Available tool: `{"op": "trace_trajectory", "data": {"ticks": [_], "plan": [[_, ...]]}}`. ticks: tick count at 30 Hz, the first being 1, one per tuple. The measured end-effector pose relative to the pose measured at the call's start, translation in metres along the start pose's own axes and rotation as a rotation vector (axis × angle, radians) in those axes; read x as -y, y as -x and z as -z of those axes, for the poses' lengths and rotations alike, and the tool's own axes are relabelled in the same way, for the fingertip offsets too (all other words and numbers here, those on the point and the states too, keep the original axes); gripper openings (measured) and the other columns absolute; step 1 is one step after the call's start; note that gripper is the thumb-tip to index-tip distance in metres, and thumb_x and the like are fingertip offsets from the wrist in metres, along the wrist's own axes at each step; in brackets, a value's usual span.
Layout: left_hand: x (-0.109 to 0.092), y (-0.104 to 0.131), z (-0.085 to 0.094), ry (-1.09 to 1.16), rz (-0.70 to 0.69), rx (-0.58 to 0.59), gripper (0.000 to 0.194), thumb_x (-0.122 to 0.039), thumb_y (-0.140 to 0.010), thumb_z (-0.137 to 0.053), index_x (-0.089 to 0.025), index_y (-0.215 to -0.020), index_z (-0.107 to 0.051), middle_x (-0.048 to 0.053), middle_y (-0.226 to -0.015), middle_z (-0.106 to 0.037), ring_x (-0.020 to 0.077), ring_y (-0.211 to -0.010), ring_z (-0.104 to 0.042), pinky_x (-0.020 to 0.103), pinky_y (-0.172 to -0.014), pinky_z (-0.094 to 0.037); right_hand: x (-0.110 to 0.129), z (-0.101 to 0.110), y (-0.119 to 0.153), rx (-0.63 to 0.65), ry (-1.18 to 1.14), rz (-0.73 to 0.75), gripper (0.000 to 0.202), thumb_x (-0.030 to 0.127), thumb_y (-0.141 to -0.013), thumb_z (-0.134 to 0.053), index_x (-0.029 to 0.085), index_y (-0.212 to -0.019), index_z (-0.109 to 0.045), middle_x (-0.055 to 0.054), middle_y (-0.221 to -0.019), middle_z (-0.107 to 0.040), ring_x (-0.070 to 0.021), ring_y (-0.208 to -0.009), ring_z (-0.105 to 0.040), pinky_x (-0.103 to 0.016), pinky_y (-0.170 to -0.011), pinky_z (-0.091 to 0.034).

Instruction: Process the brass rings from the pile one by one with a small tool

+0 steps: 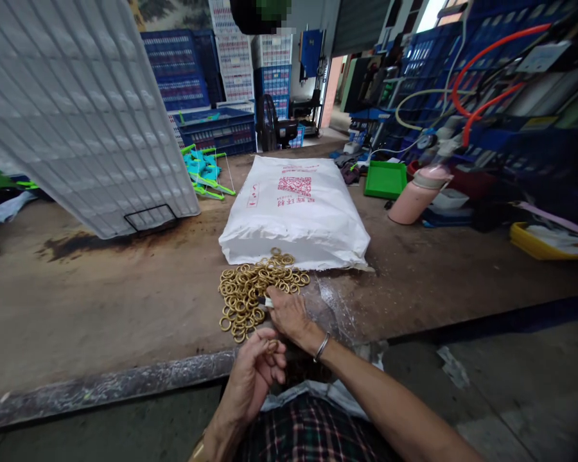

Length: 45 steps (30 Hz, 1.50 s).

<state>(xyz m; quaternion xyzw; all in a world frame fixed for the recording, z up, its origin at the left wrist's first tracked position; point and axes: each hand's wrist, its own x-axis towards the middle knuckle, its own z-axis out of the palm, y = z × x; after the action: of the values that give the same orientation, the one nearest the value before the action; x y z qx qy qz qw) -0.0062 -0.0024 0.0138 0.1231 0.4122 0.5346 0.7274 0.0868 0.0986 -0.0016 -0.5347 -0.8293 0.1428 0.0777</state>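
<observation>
A pile of brass-coloured rings [243, 292] lies near the front edge of the table, against the white sack. My right hand [291, 316] reaches into the right side of this pile with its fingers bent together. A small black-and-white piece [266, 301] shows at its fingers; I cannot make out whether it is a finger wrap or a held object. My left hand [257, 369] is just in front of the pile, palm turned up, fingers curled. A brass-coloured ring [272, 346] shows between its thumb and fingers.
A white sack [298, 212] with red print lies behind the rings. At left a large white ribbed crate [101, 115] stands tilted. Green-and-blue plastic parts [205, 170], a green tray [385, 179], a pink bottle [417, 196] and a yellow tray [549, 244] are farther back.
</observation>
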Motion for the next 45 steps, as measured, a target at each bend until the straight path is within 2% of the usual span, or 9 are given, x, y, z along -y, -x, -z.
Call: {"op": "trace_trajectory", "data": {"ticks": [7,12,15,20,25,30,37,41,45], "plan": [[-0.002,-0.007,0.009,0.148,0.086,-0.056,0.029,-0.034,-0.065,-0.07,-0.014,-0.059,-0.049,0.002,-0.068,-0.059,0.0085,-0.055,-0.052,0.018,-0.043,-0.039,-0.006,0.001,0.003,-0.04,-0.163,0.027,0.019,0.014,-0.079,-0.045,0.019,-0.092,-0.057,-0.005,-0.082,-0.066,-0.0165,-0.071,-0.058,-0.024,-0.062,-0.035],[-0.006,-0.012,0.006,-0.011,-0.065,-0.145,0.032,-0.036,-0.062,-0.074,-0.016,-0.079,-0.055,-0.002,-0.066,-0.058,0.0089,-0.054,-0.054,0.016,-0.04,-0.038,-0.017,0.007,0.018,-0.109,-0.604,0.068,0.018,0.023,-0.085,-0.039,0.019,-0.083,-0.057,0.0,-0.074,-0.06,-0.0123,-0.067,-0.052,-0.021,-0.063,-0.038],[-0.005,-0.015,0.002,-0.146,-0.174,-0.18,0.044,-0.041,-0.063,-0.073,-0.019,-0.095,-0.053,-0.004,-0.066,-0.058,0.0096,-0.053,-0.055,0.016,-0.038,-0.037,-0.018,0.014,0.03,-0.056,-0.868,0.024,0.019,0.03,-0.084,-0.042,0.018,-0.078,-0.056,0.002,-0.065,-0.054,-0.0116,-0.061,-0.049,-0.021,-0.059,-0.038],[0.002,-0.022,0.003,-0.371,-0.24,-0.158,0.041,-0.048,-0.069,-0.066,-0.017,-0.093,-0.054,-0.006,-0.06,-0.053,0.0065,-0.044,-0.046,0.015,-0.036,-0.033,-0.016,0.02,0.042,0.035,-1.028,-0.068,0.017,0.031,-0.081,-0.046,0.018,-0.075,-0.054,0.004,-0.06,-0.051,-0.0104,-0.057,-0.048,-0.022,-0.059,-0.039],[0.005,-0.023,0.008,-0.598,-0.331,-0.201,0.03,-0.046,-0.075,-0.058,-0.016,-0.078,-0.056,-0.007,-0.051,-0.047,0.0057,-0.039,-0.039,0.017,-0.038,-0.031,-0.012,0.02,0.045,0.039,-1.006,-0.078,0.021,0.028,-0.081,-0.045,0.018,-0.064,-0.051,0.004,-0.059,-0.049,-0.0097,-0.057,-0.045,-0.021,-0.057,-0.036],[0.002,-0.019,0.004,-0.776,-0.509,-0.213,0.021,-0.038,-0.074,-0.059,-0.017,-0.072,-0.059,-0.004,-0.057,-0.052,0.0082,-0.048,-0.044,0.02,-0.048,-0.036,-0.012,0.015,0.043,0.011,-0.925,-0.082,0.027,0.03,-0.082,-0.044,0.018,-0.059,-0.046,0.004,-0.057,-0.047,-0.0096,-0.057,-0.042,-0.022,-0.055,-0.033],[0.001,-0.017,0.001,-0.652,-0.21,-0.09,0.036,-0.052,-0.075,-0.055,-0.016,-0.076,-0.055,-0.005,-0.055,-0.049,0.0057,-0.04,-0.04,0.017,-0.038,-0.031,-0.013,0.006,0.043,-0.009,-0.88,-0.048,0.026,0.029,-0.081,-0.045,0.018,-0.057,-0.042,0.005,-0.055,-0.04,-0.009,-0.053,-0.035,-0.022,-0.051,-0.028],[0.004,-0.019,0.007,-0.503,-0.172,-0.034,0.034,-0.05,-0.076,-0.056,-0.016,-0.074,-0.053,-0.005,-0.057,-0.049,0.0043,-0.04,-0.039,0.015,-0.036,-0.029,-0.016,0.005,0.042,0.025,-0.912,-0.063,0.025,0.025,-0.083,-0.04,0.017,-0.06,-0.048,0.002,-0.058,-0.049,-0.0099,-0.055,-0.043,-0.022,-0.055,-0.033],[0.005,-0.02,0.01,-0.435,-0.196,-0.046,0.03,-0.046,-0.076,-0.059,-0.016,-0.077,-0.054,-0.004,-0.061,-0.053,0.0047,-0.042,-0.042,0.015,-0.036,-0.03,-0.021,0.004,0.043,-0.02,-0.712,-0.023,0.021,0.019,-0.082,-0.04,0.018,-0.063,-0.048,0.002,-0.058,-0.05,-0.0104,-0.054,-0.042,-0.022,-0.054,-0.031]]}}
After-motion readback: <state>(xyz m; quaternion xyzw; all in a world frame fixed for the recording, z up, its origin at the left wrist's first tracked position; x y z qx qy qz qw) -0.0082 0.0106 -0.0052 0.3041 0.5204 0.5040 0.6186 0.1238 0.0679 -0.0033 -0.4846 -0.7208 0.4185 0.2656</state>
